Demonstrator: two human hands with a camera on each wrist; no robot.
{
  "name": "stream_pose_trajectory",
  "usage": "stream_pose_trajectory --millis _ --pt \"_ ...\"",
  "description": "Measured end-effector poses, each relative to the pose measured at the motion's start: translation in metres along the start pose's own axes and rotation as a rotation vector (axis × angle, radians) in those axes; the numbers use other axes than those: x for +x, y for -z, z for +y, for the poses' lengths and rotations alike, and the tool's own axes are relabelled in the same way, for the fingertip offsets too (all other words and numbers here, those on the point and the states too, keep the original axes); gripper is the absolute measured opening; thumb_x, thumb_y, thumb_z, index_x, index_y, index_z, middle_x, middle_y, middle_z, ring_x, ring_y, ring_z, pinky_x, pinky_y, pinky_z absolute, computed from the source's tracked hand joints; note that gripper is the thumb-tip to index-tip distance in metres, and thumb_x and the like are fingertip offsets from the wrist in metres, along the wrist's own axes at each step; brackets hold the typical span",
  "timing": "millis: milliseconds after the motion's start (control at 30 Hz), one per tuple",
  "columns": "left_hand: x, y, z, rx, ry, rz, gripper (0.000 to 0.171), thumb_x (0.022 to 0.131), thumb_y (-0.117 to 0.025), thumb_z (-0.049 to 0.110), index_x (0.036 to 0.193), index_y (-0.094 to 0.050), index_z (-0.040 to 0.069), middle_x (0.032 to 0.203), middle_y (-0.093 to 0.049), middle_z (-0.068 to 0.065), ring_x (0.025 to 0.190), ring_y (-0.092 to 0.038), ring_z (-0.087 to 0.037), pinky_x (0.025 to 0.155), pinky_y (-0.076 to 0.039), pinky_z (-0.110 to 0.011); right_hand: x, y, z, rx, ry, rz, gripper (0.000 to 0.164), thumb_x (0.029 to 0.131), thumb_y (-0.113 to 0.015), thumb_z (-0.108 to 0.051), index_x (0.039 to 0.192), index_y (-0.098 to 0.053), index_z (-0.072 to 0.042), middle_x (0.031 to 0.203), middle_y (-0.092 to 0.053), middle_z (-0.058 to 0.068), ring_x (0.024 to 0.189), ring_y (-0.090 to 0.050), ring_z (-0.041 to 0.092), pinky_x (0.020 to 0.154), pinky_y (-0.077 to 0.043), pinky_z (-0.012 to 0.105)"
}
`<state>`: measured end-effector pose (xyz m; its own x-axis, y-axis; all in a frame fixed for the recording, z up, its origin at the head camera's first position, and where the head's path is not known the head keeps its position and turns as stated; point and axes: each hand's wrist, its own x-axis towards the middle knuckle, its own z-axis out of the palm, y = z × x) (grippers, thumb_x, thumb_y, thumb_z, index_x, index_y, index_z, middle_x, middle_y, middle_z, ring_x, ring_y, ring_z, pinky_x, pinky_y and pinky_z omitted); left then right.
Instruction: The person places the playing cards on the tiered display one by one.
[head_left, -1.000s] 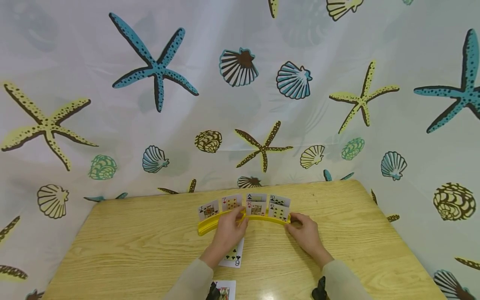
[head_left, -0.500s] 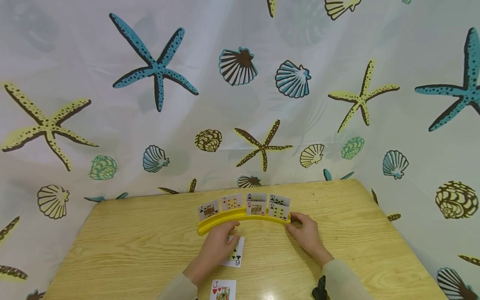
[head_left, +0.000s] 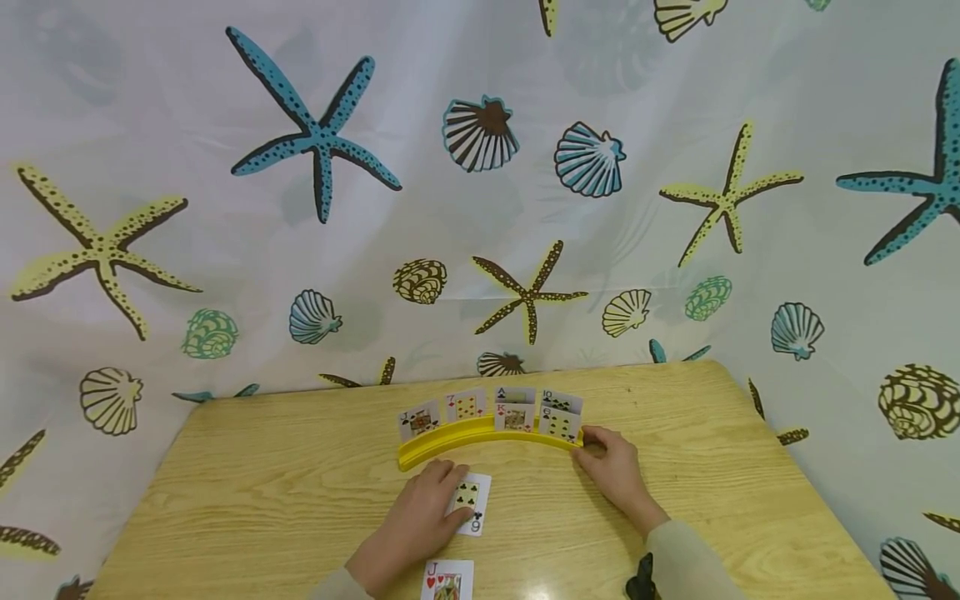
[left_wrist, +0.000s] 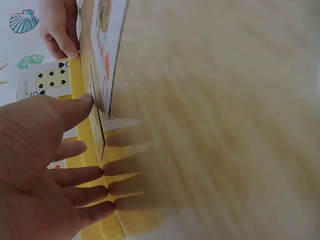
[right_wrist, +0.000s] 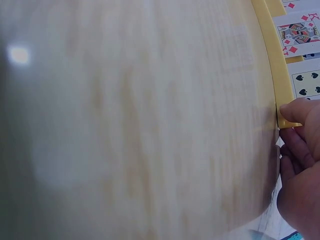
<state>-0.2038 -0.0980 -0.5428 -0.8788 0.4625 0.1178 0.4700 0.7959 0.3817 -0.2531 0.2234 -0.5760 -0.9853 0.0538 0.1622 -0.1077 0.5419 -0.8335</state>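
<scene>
My left hand [head_left: 416, 515] lies low over a clubs playing card [head_left: 470, 493] on the table, thumb and fingertips at its left part. In the left wrist view the thumb touches this card [left_wrist: 96, 122], and the other fingers reach the tabletop, fairly straight. My right hand [head_left: 617, 473] pinches the right end of a curved yellow card holder [head_left: 457, 433] between thumb and fingers; the right wrist view shows the thumb on the holder's [right_wrist: 281, 75] front. Standing in the holder are a jack [head_left: 420, 421], a seven of diamonds [head_left: 466, 406], a king of diamonds [head_left: 514, 418] and a six of spades [head_left: 558, 425].
A jack of hearts [head_left: 447, 582] lies face up near the table's front edge. Behind the king and six stand an ace [head_left: 515, 393] and a ten [head_left: 561, 401]. The wooden table [head_left: 285, 467] meets a patterned curtain [head_left: 375, 217] at the back.
My left hand has left the holder's middle and come down toward me to the clubs card, uncovering the jack of hearts. The right hand has stayed at the holder's end.
</scene>
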Motion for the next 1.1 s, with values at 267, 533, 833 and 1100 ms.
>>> stream_pose_trajectory --millis 267,533,833,1100 --pt "-0.0029 0.0014 -0.0024 -0.013 0.072 -0.056 0.067 0.097 -0.077 0.037 0.148 -0.054 -0.002 0.152 -0.051 -0.031 0.142 -0.049 -0.048 0.113 -0.046 -0.065 -0.0008 -0.0006 -0.0016 -0.01 -0.002 0.005 0.039 0.095 -0.077 -0.008 0.131 -0.07 0.003 0.119 -0.076 0.018 0.118 -0.069 0.036 0.115 -0.045 0.059" --pt "-0.0023 0.0049 -0.0016 -0.01 0.083 -0.068 0.069 0.097 -0.077 0.038 0.146 -0.055 -0.005 0.153 -0.049 -0.031 0.144 -0.047 -0.047 0.113 -0.045 -0.065 0.0003 -0.0001 -0.0019 -0.003 0.002 0.007 0.039 0.095 -0.077 -0.008 0.131 -0.069 0.004 0.12 -0.076 0.019 0.119 -0.068 0.037 0.116 -0.044 0.059" --pt "-0.0011 0.0045 -0.0032 -0.011 0.086 -0.082 0.069 0.096 -0.077 0.039 0.145 -0.056 -0.005 0.154 -0.049 -0.032 0.144 -0.048 -0.047 0.111 -0.047 -0.065 0.0011 0.0001 -0.0001 0.003 0.001 0.0 0.04 0.096 -0.076 -0.01 0.132 -0.069 0.003 0.122 -0.075 0.019 0.121 -0.068 0.038 0.126 -0.031 0.061" --pt "-0.002 0.0061 -0.0006 -0.056 0.112 -0.073 0.073 0.095 -0.078 0.038 0.145 -0.054 -0.009 0.154 -0.049 -0.033 0.142 -0.049 -0.048 0.112 -0.046 -0.064 -0.0005 -0.0001 0.0006 0.003 0.001 0.006 0.039 0.096 -0.077 -0.011 0.132 -0.07 0.002 0.121 -0.076 0.017 0.119 -0.068 0.036 0.114 -0.047 0.059"
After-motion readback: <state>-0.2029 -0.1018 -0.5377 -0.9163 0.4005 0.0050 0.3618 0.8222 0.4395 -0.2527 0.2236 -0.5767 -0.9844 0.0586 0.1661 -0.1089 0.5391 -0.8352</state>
